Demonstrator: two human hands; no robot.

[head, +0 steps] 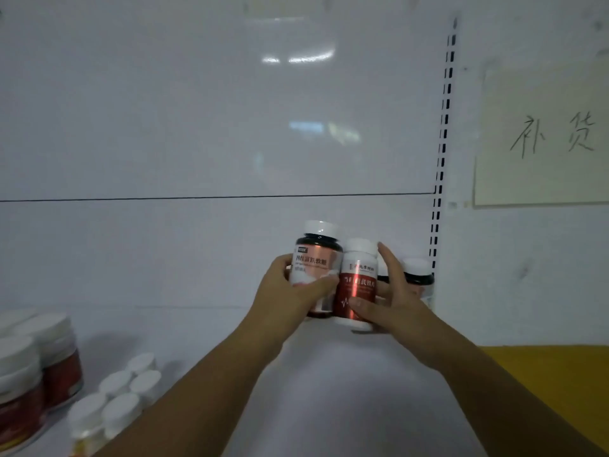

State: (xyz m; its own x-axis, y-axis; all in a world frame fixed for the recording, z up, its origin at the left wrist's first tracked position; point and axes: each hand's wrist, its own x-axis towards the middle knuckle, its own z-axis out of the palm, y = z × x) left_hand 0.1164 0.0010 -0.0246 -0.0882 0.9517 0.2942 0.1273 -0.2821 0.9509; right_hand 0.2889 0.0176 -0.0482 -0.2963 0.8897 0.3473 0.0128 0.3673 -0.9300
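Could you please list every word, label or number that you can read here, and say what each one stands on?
"补货": handwritten on the pale paper sheet on the wall at the right.
Rose-gold label of the dark bottle held by the left hand: Chinese characters, too blurred to read.
Red label of the white bottle held by the right hand: also too blurred.
Red jars at the lower left: nothing legible.

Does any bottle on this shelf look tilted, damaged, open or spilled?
Nothing stands out. The left hand grips the copper-label bottle and the right hand holds the red-label bottle; both stand about upright with white caps on. No spill or damage shows.
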